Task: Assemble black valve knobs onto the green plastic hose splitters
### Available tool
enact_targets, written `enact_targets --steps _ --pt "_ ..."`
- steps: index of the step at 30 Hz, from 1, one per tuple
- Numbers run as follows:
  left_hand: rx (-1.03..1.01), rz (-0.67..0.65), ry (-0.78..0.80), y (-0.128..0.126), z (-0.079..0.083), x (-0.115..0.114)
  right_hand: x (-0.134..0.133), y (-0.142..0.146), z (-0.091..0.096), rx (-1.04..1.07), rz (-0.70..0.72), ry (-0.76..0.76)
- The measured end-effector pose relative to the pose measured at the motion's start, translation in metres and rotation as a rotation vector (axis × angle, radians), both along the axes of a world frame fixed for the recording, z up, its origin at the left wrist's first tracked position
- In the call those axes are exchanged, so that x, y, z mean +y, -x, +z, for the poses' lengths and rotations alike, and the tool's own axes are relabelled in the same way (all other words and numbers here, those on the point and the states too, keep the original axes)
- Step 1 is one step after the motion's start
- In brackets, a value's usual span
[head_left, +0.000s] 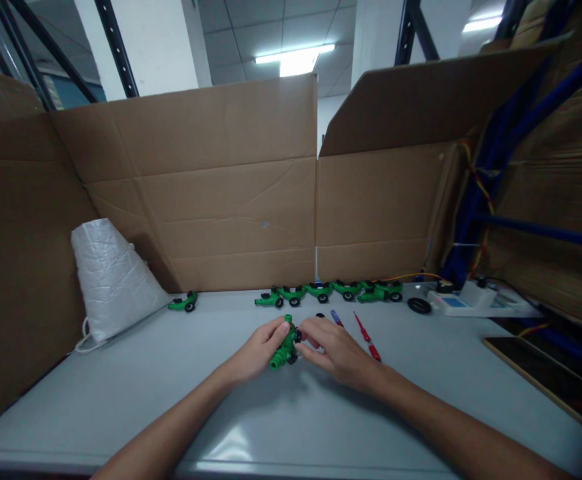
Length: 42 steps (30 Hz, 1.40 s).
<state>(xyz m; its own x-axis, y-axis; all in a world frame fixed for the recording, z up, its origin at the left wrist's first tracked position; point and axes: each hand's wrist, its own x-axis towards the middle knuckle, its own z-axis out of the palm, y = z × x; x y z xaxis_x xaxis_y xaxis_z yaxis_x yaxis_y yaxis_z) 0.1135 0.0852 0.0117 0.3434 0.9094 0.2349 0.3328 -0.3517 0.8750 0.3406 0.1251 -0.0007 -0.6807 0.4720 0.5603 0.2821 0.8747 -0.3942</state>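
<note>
My left hand (263,343) is closed round a green toy vehicle (283,350) with black parts, held tilted just above the table. My right hand (338,350) comes from the other side, its thumb and fingers pinched at the black part on the toy's right side. The fingers partly hide the toy's wheels. Beyond my right hand lie a red screwdriver (367,337) and a small blue-and-red stick-like tool (337,318). A small black round piece (320,315) shows just past the fingers.
Several more green toys (319,291) with black wheels line the table's back, and one (183,302) sits apart at left. A white wrapped bundle (113,283) leans there. At right are a black ring (419,306) and a power strip (485,303). Cardboard walls (221,193) enclose the table (121,393).
</note>
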Motion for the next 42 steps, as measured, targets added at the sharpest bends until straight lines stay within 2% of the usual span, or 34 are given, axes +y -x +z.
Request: enact_targets --steps 5,9,17,21,25,29,35,38,42 --pt "-0.012 -0.038 0.017 0.004 0.001 0.003 0.001 -0.001 0.0 -0.041 -0.007 -0.135" --pt "-0.025 -0.005 0.016 0.001 0.001 0.001 0.005 -0.001 -0.005 -0.079 -0.034 -0.238" --pt "-0.169 0.002 0.342 -0.004 -0.008 0.001 0.004 0.004 -0.012 -0.091 -0.072 -0.326" --pt "-0.206 -0.084 0.41 0.0 -0.009 0.0 0.003 0.004 -0.01 -0.118 -0.08 -0.392" --pt "-0.213 -0.129 0.348 0.0 -0.007 -0.003 0.003 0.002 -0.005 -0.178 -0.099 -0.494" --pt "-0.163 -0.132 0.277 -0.002 -0.005 -0.004 0.003 0.001 -0.003 -0.172 -0.108 -0.514" --pt "0.017 0.002 0.011 -0.006 0.005 -0.01 0.004 0.002 -0.008 -0.133 -0.09 -0.405" --pt "0.117 0.049 -0.022 -0.006 0.007 -0.012 0.006 0.003 -0.012 -0.102 -0.079 -0.382" --pt "0.211 0.074 -0.048 -0.007 0.007 -0.015 0.008 0.002 -0.015 -0.048 -0.043 -0.429"
